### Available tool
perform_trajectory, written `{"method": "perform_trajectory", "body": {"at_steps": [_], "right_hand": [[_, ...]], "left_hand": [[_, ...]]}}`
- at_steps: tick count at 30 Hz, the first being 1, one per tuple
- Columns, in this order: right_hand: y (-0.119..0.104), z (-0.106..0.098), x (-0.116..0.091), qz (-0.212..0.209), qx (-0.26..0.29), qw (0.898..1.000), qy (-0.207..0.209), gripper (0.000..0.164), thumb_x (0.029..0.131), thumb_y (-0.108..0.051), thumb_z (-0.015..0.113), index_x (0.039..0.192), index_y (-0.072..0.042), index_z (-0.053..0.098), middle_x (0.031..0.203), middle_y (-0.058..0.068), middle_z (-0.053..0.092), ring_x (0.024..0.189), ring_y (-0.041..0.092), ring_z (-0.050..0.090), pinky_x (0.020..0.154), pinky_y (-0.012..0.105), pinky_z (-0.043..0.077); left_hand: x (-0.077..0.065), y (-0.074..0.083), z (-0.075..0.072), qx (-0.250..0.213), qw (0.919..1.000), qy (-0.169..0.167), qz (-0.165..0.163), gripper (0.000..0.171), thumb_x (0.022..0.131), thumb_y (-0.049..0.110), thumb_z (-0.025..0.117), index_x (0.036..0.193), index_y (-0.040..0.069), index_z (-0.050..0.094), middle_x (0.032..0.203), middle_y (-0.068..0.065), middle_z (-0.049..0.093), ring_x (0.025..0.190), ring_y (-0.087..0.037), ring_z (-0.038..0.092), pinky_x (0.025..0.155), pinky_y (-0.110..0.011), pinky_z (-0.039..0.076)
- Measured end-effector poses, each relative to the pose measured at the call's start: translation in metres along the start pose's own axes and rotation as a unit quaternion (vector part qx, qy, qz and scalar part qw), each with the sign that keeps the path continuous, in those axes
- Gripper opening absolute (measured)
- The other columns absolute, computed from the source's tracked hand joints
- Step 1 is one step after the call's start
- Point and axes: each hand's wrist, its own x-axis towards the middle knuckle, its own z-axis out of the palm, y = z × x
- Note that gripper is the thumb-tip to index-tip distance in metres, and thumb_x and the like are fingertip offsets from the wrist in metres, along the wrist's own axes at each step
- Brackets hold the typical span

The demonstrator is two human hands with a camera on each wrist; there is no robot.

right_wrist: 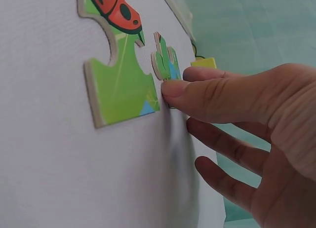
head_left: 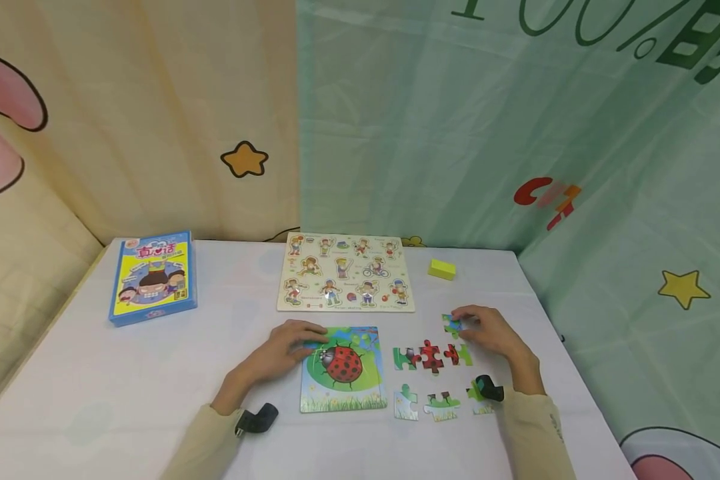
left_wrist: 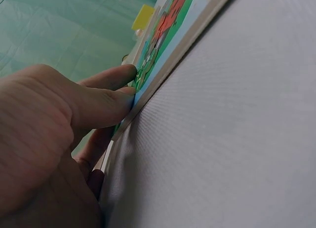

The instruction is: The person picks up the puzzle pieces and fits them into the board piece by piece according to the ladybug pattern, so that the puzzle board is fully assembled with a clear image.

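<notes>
My left hand (head_left: pixel 291 348) grips the upper left corner of a square ladybug puzzle board (head_left: pixel 343 395), thumb (left_wrist: pixel 116 107) at its edge and a finger over the picture. Over on the right, my right hand (head_left: pixel 491 328) pinches a blue and green puzzle piece (head_left: pixel 451 324) between thumb (right_wrist: pixel 175 88) and forefinger. That piece stays close to the white table. Loose pieces lie just below it: a row with a red spotted middle piece (head_left: pixel 431 357), and a lower row with a grassy green piece (head_left: pixel 441 405). The right wrist camera partly covers the lower right piece (head_left: pixel 479 403).
Behind the ladybug board lies a cream board (head_left: pixel 342 305) with children's figures. A yellow block (head_left: pixel 441 269) sits at the back right, and a blue and yellow box (head_left: pixel 153 280) at the back left. Printed curtains (head_left: pixel 396 133) hang behind the white table (head_left: pixel 96 373).
</notes>
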Motion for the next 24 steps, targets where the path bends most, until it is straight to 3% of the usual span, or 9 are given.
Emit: {"method": "perform_trajectory", "body": {"at_steps": [13, 24], "right_hand": [[-0.004, 0.0, 0.006, 0.0, -0.016, 1.0, 0.016, 0.017, 0.084, -0.001, 0.075, 0.101, -0.005, 0.075, 0.115, 0.015, 0.073, 0.116, 0.038, 0.063, 0.103, 0.057, 0.046], [-0.013, 0.003, 0.009, 0.01, -0.041, 0.999, 0.008, 0.02, 0.084, -0.008, 0.078, 0.103, -0.004, 0.075, 0.118, 0.015, 0.072, 0.12, 0.04, 0.06, 0.106, 0.058, 0.043]], "left_hand": [[0.0, 0.002, -0.002, -0.006, 1.0, 0.004, -0.002, 0.032, 0.095, 0.008, 0.065, 0.124, 0.016, 0.07, 0.138, -0.002, 0.061, 0.135, -0.031, 0.046, 0.112, -0.063, 0.025], [-0.001, 0.003, -0.003, -0.002, 1.0, -0.002, 0.002, 0.032, 0.095, 0.008, 0.065, 0.125, 0.015, 0.07, 0.139, -0.003, 0.061, 0.135, -0.032, 0.045, 0.112, -0.064, 0.025]]}}
